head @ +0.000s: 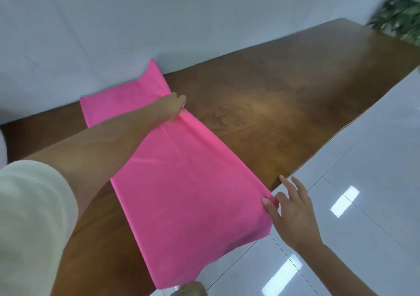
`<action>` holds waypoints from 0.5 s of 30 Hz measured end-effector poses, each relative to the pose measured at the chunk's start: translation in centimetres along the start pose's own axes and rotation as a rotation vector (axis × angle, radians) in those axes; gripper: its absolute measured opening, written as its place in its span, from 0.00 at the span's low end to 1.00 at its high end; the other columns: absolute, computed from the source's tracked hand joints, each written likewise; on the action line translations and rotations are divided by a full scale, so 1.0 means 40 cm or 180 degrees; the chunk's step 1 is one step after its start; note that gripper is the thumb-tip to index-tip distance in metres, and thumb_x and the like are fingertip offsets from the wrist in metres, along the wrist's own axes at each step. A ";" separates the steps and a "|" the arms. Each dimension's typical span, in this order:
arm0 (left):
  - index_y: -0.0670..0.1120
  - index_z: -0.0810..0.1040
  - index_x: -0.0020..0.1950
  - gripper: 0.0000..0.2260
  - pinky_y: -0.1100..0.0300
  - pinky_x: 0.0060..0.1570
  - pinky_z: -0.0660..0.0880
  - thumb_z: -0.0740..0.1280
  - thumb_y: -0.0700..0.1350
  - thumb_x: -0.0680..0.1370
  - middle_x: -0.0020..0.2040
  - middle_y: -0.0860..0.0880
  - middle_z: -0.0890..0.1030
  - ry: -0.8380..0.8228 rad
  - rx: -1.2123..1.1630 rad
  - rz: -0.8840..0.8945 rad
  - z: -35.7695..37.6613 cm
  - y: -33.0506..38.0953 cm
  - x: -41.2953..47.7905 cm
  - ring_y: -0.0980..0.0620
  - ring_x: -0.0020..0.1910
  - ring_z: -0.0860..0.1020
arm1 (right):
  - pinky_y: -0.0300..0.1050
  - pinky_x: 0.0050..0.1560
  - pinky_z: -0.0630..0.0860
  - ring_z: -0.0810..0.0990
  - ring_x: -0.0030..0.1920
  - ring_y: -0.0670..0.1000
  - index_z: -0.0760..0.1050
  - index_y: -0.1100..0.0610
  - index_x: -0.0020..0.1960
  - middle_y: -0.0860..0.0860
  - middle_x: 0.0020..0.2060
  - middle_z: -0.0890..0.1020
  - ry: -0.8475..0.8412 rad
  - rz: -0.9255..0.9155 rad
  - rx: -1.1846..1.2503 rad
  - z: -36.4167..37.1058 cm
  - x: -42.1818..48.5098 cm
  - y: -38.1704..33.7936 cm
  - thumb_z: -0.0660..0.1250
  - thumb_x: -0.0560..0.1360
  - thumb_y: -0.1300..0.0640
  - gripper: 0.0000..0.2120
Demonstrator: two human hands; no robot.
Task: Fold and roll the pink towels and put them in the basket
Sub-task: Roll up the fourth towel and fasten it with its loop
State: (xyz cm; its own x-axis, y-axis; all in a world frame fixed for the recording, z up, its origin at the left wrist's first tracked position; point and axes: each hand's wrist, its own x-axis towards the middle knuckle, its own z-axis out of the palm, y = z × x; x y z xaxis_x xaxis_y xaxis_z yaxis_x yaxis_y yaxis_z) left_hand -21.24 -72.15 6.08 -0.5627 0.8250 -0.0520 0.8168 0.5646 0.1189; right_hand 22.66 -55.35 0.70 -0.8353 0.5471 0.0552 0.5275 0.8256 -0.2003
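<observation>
The towel [186,182] is lying as a long, smooth pink band of thin cloth. It is running from the far left of the table [284,86] to the near edge, where its end is hanging over. The table is showing dark glossy wood with swirling grain.

The left hand [171,107] is reaching across the cloth and pinching its right edge about halfway along, fingers curled tight. The right hand [293,214] is pinching the near right corner between thumb and forefinger, its other fingers spreading out straight.

A shallow crease is running lengthwise from the left hand's grip, and the far end is reaching the pale wall [113,23]. Glossy white floor [363,193] tiles are reflecting lights on the right.
</observation>
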 end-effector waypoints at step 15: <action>0.38 0.76 0.52 0.04 0.48 0.53 0.72 0.67 0.34 0.78 0.53 0.36 0.77 0.0419 0.0120 -0.0322 -0.162 0.036 -0.109 0.38 0.54 0.74 | 0.50 0.33 0.76 0.75 0.29 0.50 0.65 0.51 0.41 0.48 0.27 0.74 -0.0073 0.0568 0.1373 -0.057 -0.144 -0.007 0.59 0.81 0.41 0.17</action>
State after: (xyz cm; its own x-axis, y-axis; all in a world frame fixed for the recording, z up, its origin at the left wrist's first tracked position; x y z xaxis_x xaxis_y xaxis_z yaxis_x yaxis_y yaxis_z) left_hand -18.44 -75.10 12.88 -0.6522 0.7549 0.0688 0.7579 0.6472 0.0824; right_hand 27.66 -58.43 2.66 -0.7431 0.6681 -0.0377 0.5546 0.5835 -0.5933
